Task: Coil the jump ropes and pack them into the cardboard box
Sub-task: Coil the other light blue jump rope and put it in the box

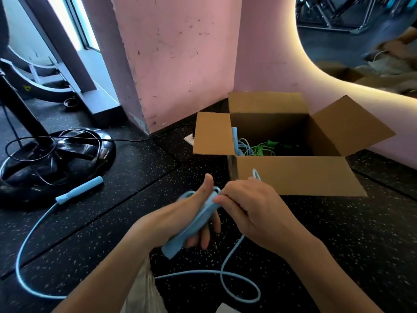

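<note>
At six o'clock, the left hand (198,213) grips a blue handle (191,224) while the right hand (255,213) pinches its cord. Most of that jump rope (33,233) trails uncoiled toward nine o'clock. At one o'clock, the cardboard box (293,175) already holds blue and green ropes (259,147).

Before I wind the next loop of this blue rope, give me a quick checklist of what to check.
1. Left hand grips the near handle: ok.
2. Right hand pinches the cord at the handle's top: ok.
3. Far handle free on the floor: ok.
4. Loose cord knot-free: not ok, one crossed loop.
5. Cardboard box open: ok.
6. Room left in the box: cannot tell.
</note>
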Available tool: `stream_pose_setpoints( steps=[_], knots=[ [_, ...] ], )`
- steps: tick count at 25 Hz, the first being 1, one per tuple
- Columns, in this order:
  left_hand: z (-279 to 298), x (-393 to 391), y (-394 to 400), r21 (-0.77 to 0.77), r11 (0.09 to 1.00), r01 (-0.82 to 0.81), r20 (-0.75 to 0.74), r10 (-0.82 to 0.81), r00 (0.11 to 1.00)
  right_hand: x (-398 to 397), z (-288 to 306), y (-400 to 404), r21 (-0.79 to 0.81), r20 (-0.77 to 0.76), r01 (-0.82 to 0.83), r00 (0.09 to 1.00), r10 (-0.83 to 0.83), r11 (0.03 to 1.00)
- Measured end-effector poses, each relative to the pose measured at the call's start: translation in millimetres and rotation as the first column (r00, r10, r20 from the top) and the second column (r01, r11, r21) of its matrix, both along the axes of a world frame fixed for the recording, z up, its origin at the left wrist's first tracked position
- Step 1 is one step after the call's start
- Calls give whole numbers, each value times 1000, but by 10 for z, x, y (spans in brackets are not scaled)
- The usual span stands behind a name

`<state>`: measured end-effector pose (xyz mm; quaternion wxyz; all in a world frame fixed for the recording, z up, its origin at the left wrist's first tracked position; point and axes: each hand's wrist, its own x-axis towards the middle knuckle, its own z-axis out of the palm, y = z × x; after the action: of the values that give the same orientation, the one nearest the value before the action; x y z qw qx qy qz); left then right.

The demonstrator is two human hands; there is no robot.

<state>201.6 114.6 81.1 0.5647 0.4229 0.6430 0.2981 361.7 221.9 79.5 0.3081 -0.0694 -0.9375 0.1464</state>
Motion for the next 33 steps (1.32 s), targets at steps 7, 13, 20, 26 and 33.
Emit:
stream_pose_setpoints(
  steps=[7,13,20,26,33],
  knots=[
    [32,44,-33,67,964,257,689,-231,687,50,-155,173,-212,-18,69,997,-75,975],
    [87,-72,37,171,867,-468,933,10,359,-137,-447,-149,-426,255,140,966,-29,894],
    [86,-247,100,316,250,-915,762,507,402,-150,-333,-333,-472,536,77,816,217,878],
    [-64,-121,51,493,845,-207,-278,378,883,-51,-22,-165,-170,206,52,978,-16,984],
    [75,-58,-23,144,986,85,-142,-65,988,85,70,64,-60,-16,71,997,-72,996]
  ],
)
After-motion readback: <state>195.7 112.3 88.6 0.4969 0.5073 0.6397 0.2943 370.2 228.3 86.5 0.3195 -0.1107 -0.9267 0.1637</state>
